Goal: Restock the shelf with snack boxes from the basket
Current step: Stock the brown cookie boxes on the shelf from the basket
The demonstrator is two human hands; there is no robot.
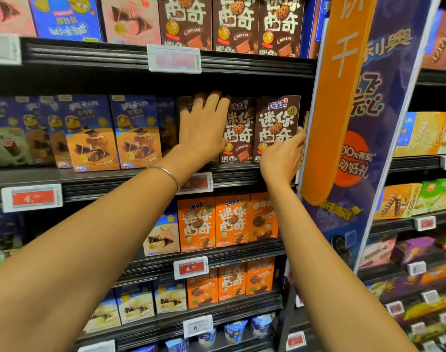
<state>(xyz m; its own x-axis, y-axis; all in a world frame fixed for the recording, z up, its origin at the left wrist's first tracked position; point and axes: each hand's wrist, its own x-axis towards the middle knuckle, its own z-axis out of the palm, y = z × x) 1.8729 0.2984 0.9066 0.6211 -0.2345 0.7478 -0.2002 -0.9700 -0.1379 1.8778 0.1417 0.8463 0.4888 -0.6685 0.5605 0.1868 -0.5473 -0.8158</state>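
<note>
Nearest you, both bare forearms reach up and forward, the left one wearing a thin metal bangle (166, 174) at the wrist. Your left hand (204, 128) lies flat with straight, slightly spread fingers against the front of the left brown box (185, 110), its fingertips near that box's top edge and its thumb side overlapping the middle brown box (238, 128); it presses and grips nothing. Your right hand (283, 156) holds the right brown box (277, 118) low on its right side, thumb on the printed front and fingers curled round the right edge. All three brown snack boxes stand upright in one row on the shelf (242, 171), their bottoms close behind its front lip, where a price tag (196, 182) hangs below your left wrist. The right box's outer edge sits just beside the orange banner (331, 110) that runs down the shelf's end, so only a narrow slot is left for your fingers there. To the left the row meets the blue boxes (138, 133), with the join partly hidden by your hand. Above the brown boxes a dark band of free height runs under the upper shelf (90, 54). One level down, orange boxes (196, 222) stand between your two forearms.
</note>
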